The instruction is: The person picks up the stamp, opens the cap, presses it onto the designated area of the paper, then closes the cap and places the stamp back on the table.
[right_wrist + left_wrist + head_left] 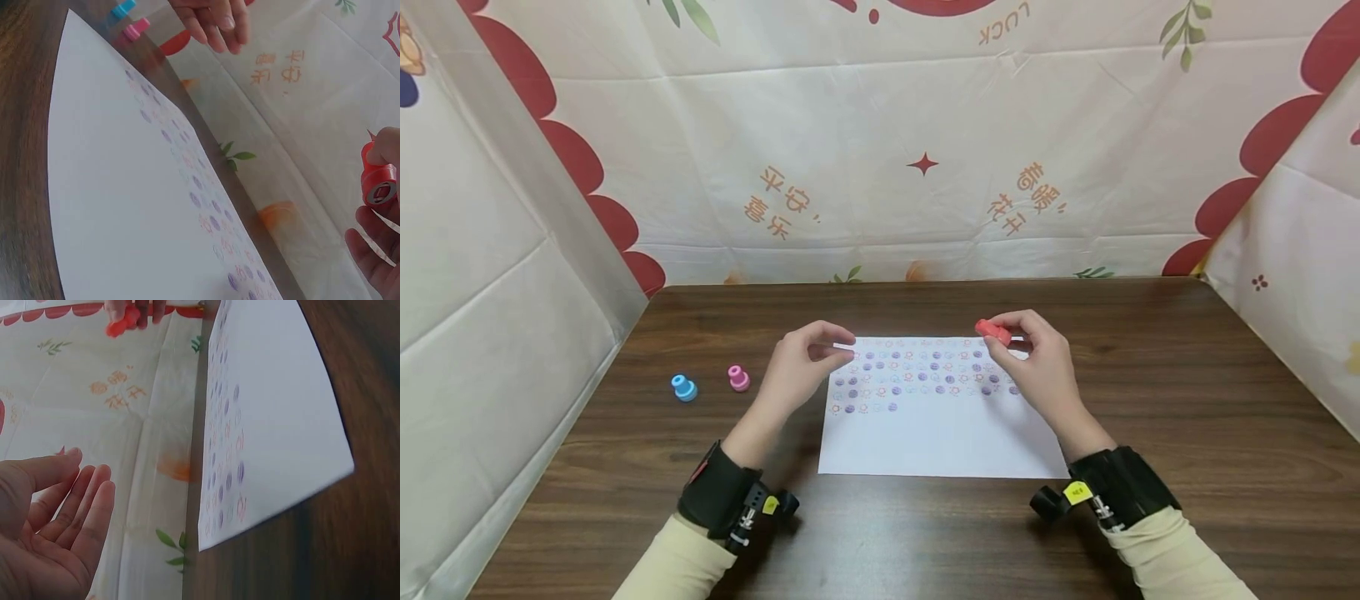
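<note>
At the left of the desk point(925, 533), near its left edge, I have the blue stamp point(684, 388), and just beside it the pink stamp point(739, 379); both stand apart from the hands. Next, my left hand point(797, 362) is above the far left corner of the paper sheet point(917, 446); it holds nothing, with a narrow gap between thumb and fingers. The sheet lies in the middle of the desk, with rows of small marks point(935, 367) on its far half. At the right, my right hand point(1037, 362) pinches the red stamp point(992, 331) above the sheet's far right part.

I judge the step is between two prints. The nearest row is short, so the next move probably calls for turning the stamp's face down and pressing beside its last mark.

The right hand covers the sheet's far right corner and is cut off in its own wrist view; there the face's pattern is too small for me to read.
</note>
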A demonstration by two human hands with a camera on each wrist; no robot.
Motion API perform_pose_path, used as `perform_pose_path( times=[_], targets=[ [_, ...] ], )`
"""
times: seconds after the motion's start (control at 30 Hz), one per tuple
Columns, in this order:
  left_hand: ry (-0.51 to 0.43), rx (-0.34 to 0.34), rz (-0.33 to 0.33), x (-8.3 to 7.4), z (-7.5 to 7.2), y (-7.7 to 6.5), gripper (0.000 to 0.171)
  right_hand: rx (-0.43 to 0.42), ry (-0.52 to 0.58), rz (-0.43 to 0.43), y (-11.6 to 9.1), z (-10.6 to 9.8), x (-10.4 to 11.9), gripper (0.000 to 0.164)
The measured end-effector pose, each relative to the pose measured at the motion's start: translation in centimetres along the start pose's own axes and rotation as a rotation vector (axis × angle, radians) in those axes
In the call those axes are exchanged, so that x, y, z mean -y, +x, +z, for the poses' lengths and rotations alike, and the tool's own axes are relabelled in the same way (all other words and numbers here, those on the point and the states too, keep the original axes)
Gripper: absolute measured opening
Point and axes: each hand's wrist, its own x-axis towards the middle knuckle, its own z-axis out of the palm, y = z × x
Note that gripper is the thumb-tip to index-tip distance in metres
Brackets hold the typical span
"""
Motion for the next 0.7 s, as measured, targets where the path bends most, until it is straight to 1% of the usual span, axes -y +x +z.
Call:
perform_pose_path(
  times=[0.2, 0.43, 0.7],
  targets=[
    [-0.012, -0.012, -0.005, 0.8, -1.6, -0.1, 0.019, -0.04, -0.019, 0.017, 0.1, -0.9, -1.0, 0.03],
    [-0.032, -0.023, -0.002, 1.6, -3.3, -0.4, 0.02, -0.088, -0.046, 0.052, 0.2, -2.1, -2.1, 0.03],
    [0.003, -0.036, -0.028, 2.4, -4.8, -0.7, 0.023, -0.111, -0.077, 0.118, 0.1, -3.4, -3.8, 0.033]
  ],
)
